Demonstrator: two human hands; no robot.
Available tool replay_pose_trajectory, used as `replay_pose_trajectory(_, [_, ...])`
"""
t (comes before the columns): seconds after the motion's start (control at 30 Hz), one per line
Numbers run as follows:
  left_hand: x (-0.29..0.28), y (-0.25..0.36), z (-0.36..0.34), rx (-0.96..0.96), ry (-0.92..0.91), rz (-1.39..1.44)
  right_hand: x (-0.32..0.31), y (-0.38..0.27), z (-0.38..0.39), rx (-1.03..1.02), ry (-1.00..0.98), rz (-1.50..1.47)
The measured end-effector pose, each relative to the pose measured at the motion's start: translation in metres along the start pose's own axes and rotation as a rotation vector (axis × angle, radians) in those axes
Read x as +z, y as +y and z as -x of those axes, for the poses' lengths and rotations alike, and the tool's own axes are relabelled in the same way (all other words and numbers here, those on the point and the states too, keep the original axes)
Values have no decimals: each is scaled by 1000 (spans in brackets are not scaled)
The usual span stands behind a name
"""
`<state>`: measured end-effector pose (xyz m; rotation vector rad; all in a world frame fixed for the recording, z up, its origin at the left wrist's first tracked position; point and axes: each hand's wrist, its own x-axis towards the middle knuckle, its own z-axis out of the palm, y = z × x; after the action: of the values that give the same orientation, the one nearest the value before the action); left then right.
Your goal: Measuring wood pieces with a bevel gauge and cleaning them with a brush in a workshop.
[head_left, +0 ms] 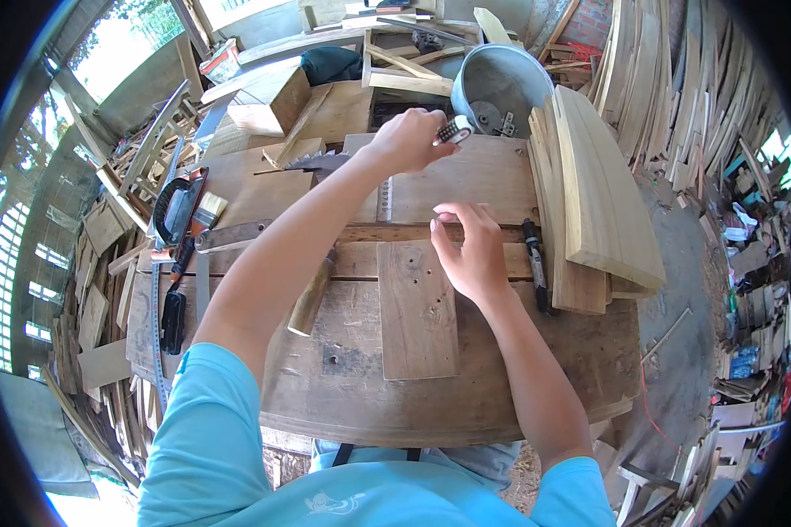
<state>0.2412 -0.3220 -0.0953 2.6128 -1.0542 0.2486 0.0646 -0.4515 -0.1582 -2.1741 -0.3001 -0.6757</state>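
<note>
Workbench (343, 386) fills frame centre, lumber piled at every rim; bare wood only along the lower edge. Left hand (409, 139), upper centre, is clenched around a small black-and-white tool (453, 131), partly hidden. Right hand (470, 250) rests loosely curled, fingertips on the top edge of the flat board (417, 312); stacked planks (602, 198) crowd right.

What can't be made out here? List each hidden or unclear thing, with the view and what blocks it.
All in the head view:
- Small black-and-silver object: mostly covered by the left hand; its kind is unclear.
- Right hand fingertips: curled away, so contact with the flat board is uncertain.
- Wooden handle: its upper end is hidden under the left forearm.
- Metal tub contents: too small to identify.
</note>
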Motion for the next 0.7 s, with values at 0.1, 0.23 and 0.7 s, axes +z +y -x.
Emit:
replay_pose_trajectory(0.1, [15, 3, 1, -33, -37, -69, 2, 1, 0, -8, 5, -8])
replay_pose_trajectory(0.23, [18, 11, 2, -27, -81, -119, 1, 2, 0, -32, 5, -3])
replay_pose_trajectory(0.7, [-17, -4, -11, -336, 301, 306, -1, 5, 1, -7, -8, -16])
